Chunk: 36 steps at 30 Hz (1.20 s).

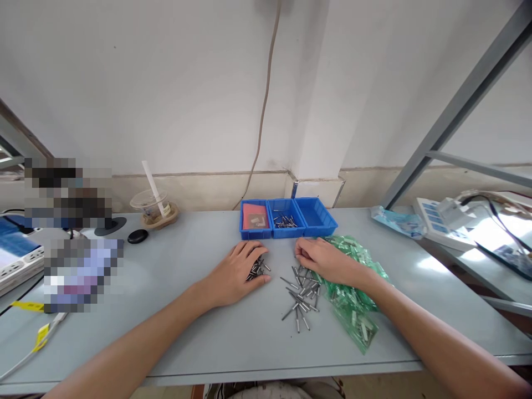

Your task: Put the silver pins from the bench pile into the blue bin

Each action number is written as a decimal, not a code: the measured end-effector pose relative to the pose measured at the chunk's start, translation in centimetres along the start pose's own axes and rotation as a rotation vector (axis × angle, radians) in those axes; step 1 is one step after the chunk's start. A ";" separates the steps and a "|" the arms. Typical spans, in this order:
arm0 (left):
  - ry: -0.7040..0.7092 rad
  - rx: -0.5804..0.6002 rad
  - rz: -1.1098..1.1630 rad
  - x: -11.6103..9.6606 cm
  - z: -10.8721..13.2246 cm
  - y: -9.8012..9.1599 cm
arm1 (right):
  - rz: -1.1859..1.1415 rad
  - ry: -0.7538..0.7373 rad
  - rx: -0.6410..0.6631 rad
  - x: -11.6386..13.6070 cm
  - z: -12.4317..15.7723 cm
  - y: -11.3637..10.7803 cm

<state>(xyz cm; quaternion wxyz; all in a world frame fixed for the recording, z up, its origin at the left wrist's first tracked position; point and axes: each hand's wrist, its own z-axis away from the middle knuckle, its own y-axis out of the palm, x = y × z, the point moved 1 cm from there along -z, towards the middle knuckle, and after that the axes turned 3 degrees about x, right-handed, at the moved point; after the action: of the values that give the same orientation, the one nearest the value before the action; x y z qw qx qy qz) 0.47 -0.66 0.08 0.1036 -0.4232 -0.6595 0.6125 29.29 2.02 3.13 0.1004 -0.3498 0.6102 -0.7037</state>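
My left hand (236, 274) rests on the grey table (187, 332), its fingers curled around a small bunch of metal pins (258, 268). My right hand (326, 260) lies knuckles up, fingers bent and pinching at the top of a loose scatter of metal pins (301, 296). My right wrist lies over a pile of small green plastic bags (353, 299). Just beyond both hands stand three joined blue bins: the left bin (254, 218) holds a red card, the middle bin (285, 220) holds several pins, and nothing shows in the right bin (318, 215).
A plastic cup with a straw (153, 205) and a black puck (137, 236) stand at the back left. A power strip (19, 266) lies at the left edge. At the right are a packet (394, 220), a white device with cables (449, 221) and a slanted metal frame (457, 105).
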 end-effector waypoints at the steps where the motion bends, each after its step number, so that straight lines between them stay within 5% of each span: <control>1: 0.000 0.002 -0.001 0.0 0.0 0.0 | -0.009 0.002 -0.013 0.0 0.0 0.1; 14: 0.013 -0.007 -0.004 0.0 0.0 0.0 | -0.146 0.065 -0.179 1.1 0.1 -0.5; 25: 0.018 -0.008 -0.020 0.1 0.0 0.1 | -0.162 0.044 -0.157 1.9 0.3 -0.5; 36: 0.027 -0.017 -0.016 0.0 0.0 0.0 | -0.182 0.063 -0.271 1.8 0.2 -0.4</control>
<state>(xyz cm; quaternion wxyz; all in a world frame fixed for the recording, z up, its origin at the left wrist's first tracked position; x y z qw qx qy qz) 0.48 -0.65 0.05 0.1137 -0.4268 -0.6668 0.6003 28.17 0.92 4.21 -0.0315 -0.3917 0.6682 -0.6317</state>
